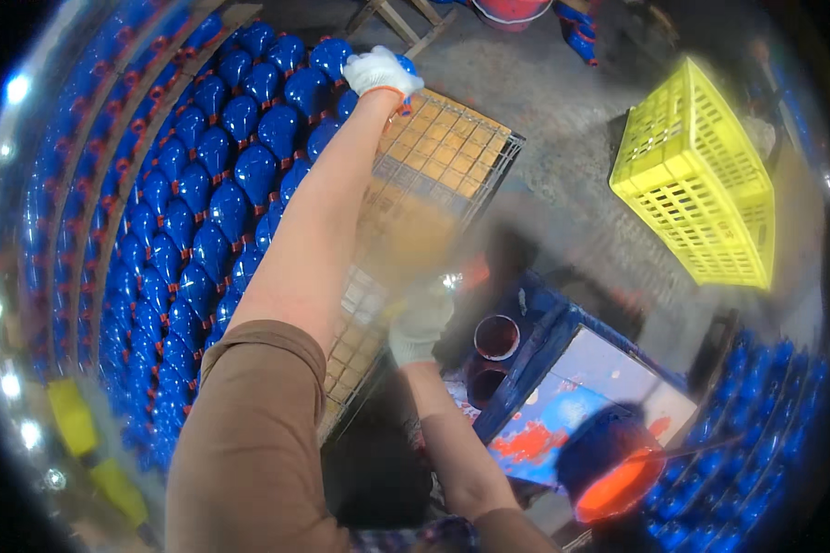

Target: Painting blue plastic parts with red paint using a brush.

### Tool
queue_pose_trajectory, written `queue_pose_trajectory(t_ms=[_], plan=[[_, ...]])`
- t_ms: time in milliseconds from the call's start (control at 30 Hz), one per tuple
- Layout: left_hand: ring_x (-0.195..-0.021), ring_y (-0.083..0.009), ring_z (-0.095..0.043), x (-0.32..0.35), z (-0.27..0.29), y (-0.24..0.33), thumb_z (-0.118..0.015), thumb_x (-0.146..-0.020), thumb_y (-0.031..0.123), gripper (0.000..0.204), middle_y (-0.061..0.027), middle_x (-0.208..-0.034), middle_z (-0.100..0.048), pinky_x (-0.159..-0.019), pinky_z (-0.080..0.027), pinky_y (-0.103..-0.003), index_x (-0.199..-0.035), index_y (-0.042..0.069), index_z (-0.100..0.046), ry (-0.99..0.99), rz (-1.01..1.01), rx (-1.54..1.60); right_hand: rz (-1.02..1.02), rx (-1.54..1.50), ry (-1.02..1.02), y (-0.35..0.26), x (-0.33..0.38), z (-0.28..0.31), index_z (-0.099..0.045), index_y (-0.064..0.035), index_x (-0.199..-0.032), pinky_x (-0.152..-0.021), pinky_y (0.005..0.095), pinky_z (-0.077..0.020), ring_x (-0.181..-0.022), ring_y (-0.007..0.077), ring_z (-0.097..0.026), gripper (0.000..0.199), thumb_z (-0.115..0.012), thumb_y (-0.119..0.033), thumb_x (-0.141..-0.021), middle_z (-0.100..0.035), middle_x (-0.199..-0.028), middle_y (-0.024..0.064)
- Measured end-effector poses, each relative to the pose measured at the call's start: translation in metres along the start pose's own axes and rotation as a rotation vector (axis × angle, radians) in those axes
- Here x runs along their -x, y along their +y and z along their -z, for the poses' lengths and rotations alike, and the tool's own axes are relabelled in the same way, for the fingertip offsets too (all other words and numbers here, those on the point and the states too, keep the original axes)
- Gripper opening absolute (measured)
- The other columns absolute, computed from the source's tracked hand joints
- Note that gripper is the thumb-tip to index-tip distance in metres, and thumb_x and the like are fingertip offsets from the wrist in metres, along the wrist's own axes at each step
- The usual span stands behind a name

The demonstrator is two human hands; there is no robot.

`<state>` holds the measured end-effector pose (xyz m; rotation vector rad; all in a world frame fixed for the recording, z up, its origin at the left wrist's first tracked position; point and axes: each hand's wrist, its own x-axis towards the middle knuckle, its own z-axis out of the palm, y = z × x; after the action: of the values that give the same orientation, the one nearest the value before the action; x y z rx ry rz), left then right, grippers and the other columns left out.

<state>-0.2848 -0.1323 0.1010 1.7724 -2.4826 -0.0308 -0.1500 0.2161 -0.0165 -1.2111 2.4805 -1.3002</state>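
My left hand [383, 74], in a white knit glove with an orange cuff, is closed on a glossy blue rounded piece [406, 64] with a bit of red below it. It is at the far end of a wire rack [452, 147] lying over a tan board. Rows of similar blue rounded pieces with red bands [254, 175] fill the area left of my arm. My right hand [421, 323], also gloved, is smeared by motion over the rack's near right edge. A shiny spot and a blurred red shape show beside its fingers; whether it holds anything is unclear.
A yellow plastic crate [696, 184] stands on the concrete floor at right. Nearer are a dark-stained cup [496, 338], a paint-splashed board [563, 415] and a tilted pot of bright orange-red paint [618, 484]. More blue pieces [738, 442] lie lower right; a red bucket [512, 11] is far off.
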Motion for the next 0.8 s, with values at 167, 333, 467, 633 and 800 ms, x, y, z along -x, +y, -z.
queue_pose_trajectory(t_ms=[167,333,467,633,800], plan=[[-0.109,-0.0297,-0.059,0.005,0.003,0.003,-0.07,-0.062,0.06,0.08,-0.0166,-0.115,-0.063,-0.096,-0.041,-0.039,-0.121,0.007,-0.058,0.005,-0.019,-0.103,0.01,-0.036,0.019,0.0,0.0,0.0,-0.052,-0.0213,-0.103,-0.084,0.0499,-0.0402,-0.098,0.035,-0.053,0.055,-0.063,0.0,-0.053,-0.056,-0.123,0.008],[-0.119,-0.0345,-0.049,0.011,0.006,-0.006,-0.064,-0.065,0.063,0.082,-0.0185,-0.125,-0.055,-0.099,-0.038,-0.043,-0.123,0.005,-0.057,0.079,-0.024,-0.048,0.034,-0.006,0.098,-0.005,-0.004,-0.002,-0.053,-0.0209,-0.1,-0.083,0.0483,-0.0408,-0.099,0.0343,-0.053,0.052,-0.063,0.0,-0.053,-0.058,-0.12,0.0068],[-0.116,-0.0377,-0.047,0.049,0.019,-0.03,-0.059,-0.071,0.061,0.07,-0.0193,-0.121,-0.055,-0.1,-0.036,-0.046,-0.117,0.008,-0.062,0.257,-0.131,0.129,0.023,-0.015,0.09,0.005,-0.004,-0.008,-0.055,-0.0187,-0.096,-0.085,0.0477,-0.0398,-0.101,0.0345,-0.053,0.046,-0.061,0.003,-0.056,-0.059,-0.116,0.007],[-0.104,-0.031,-0.053,0.154,0.025,-0.108,-0.068,-0.075,0.037,0.034,-0.0121,-0.106,-0.06,-0.093,-0.04,-0.042,-0.097,0.012,-0.066,0.514,-0.305,0.394,0.047,-0.088,0.087,-0.007,-0.001,-0.017,-0.057,-0.0164,-0.096,-0.086,0.0482,-0.0397,-0.103,0.0354,-0.052,0.042,-0.06,0.005,-0.06,-0.06,-0.116,0.0086],[-0.097,-0.0273,-0.056,0.331,0.038,-0.168,-0.072,-0.073,0.02,0.028,-0.0113,-0.1,-0.061,-0.089,-0.042,-0.037,-0.097,0.007,-0.066,0.264,-0.185,0.595,0.044,0.036,0.026,-0.044,-0.011,0.027,-0.06,-0.0125,-0.093,-0.08,0.0479,-0.0416,-0.093,0.0362,-0.056,0.029,-0.061,-0.001,-0.067,-0.062,-0.099,0.0124]])
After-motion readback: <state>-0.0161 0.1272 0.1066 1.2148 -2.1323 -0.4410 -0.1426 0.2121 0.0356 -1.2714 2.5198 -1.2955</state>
